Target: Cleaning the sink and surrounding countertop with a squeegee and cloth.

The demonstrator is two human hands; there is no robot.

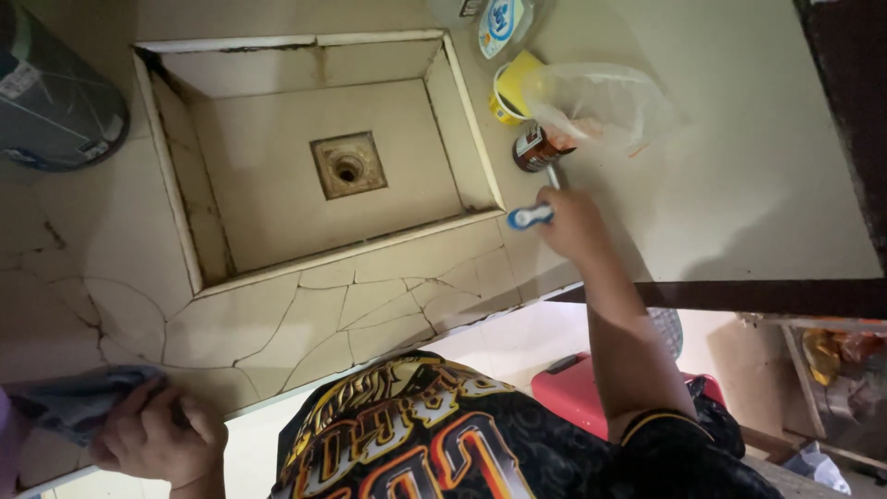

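toothbrush [529,217] gripped in right hand [573,225] by far-right jars — left hand [157,439] clenches a grey cloth [69,407] on the near-left table [277,323].

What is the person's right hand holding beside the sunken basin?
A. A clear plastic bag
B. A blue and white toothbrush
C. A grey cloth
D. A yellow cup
B: the right hand closes on a blue and white toothbrush at the corner of the sunken basin, while the grey cloth is in the left hand.
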